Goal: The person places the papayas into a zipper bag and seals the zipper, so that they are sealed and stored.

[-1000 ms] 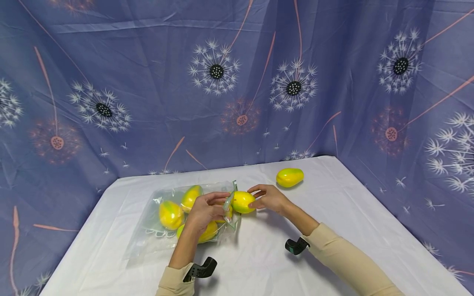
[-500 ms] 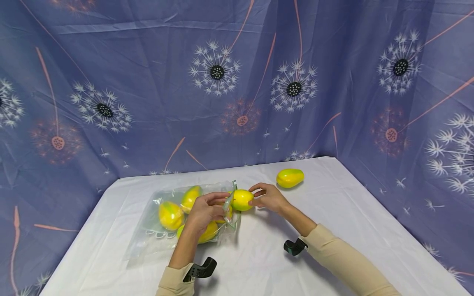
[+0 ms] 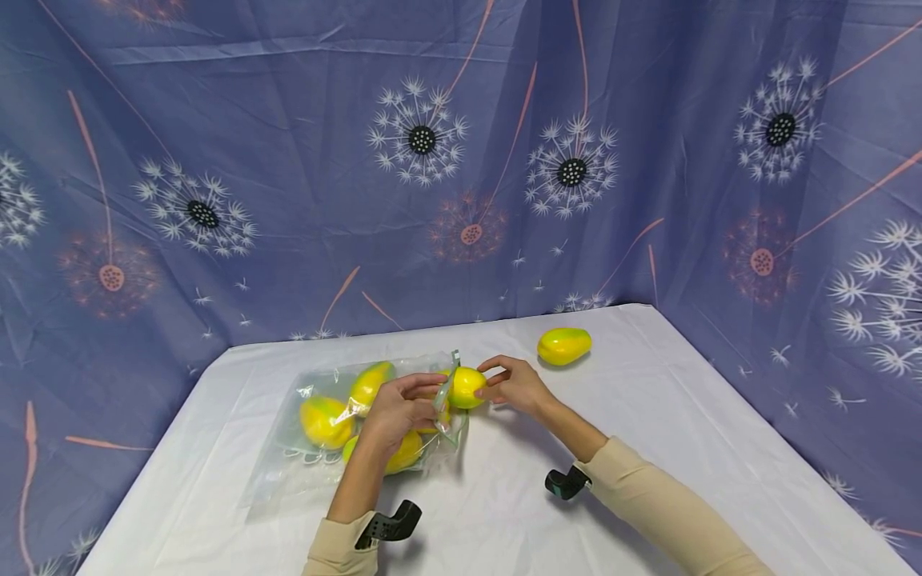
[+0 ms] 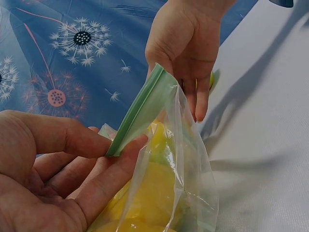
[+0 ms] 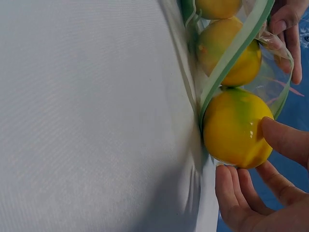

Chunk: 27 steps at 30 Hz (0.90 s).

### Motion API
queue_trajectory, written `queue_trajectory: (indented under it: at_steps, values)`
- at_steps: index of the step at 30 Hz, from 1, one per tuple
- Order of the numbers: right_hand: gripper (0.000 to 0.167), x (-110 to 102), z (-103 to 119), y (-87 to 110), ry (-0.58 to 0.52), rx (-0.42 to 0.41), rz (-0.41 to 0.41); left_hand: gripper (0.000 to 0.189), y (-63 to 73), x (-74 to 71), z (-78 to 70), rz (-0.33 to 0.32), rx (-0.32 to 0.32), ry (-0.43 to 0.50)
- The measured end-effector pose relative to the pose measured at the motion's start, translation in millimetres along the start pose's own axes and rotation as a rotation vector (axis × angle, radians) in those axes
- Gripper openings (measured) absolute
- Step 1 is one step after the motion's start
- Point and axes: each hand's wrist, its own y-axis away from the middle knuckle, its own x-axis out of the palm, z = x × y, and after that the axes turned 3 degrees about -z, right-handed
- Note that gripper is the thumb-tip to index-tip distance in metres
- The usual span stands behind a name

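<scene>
A clear zip bag (image 3: 288,464) with a green zip strip lies on the table, its mouth facing right. Several yellow-green mangoes (image 3: 327,422) are inside it. My left hand (image 3: 392,412) pinches the upper edge of the mouth between thumb and finger, as the left wrist view shows at the green zip strip (image 4: 140,108). Another mango (image 5: 236,128) sits in the mouth, partly past the zip. My right hand (image 3: 520,386) holds it from the outer end, thumb (image 5: 285,137) on one side and fingers (image 5: 236,191) on the other.
One more mango (image 3: 564,346) lies alone near the back right of the white-covered table (image 3: 648,416). A blue dandelion-print curtain (image 3: 324,160) stands behind and along the sides. Each wrist carries a black camera mount (image 3: 392,524).
My right hand has moved slightly left, carrying the mango further into the bag's mouth. Mangoes at the bag's left have shifted a little left. My left hand has stayed in place.
</scene>
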Motion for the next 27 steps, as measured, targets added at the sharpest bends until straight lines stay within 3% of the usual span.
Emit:
queue_trajectory:
  at_steps: [12,23,27]
  values:
    - [0.040,13,2,3.8,0.027,-0.058,-0.061,0.053,1.0,0.5,-1.5,-0.010,-0.022,-0.012]
    - [0.027,19,3,6.4,0.025,-0.113,-0.085,0.053,2.5,0.7,-3.0,-0.035,-0.018,-0.021]
    - [0.029,20,2,6.2,0.035,-0.110,-0.070,0.053,2.6,-0.2,-2.7,-0.038,-0.020,-0.021]
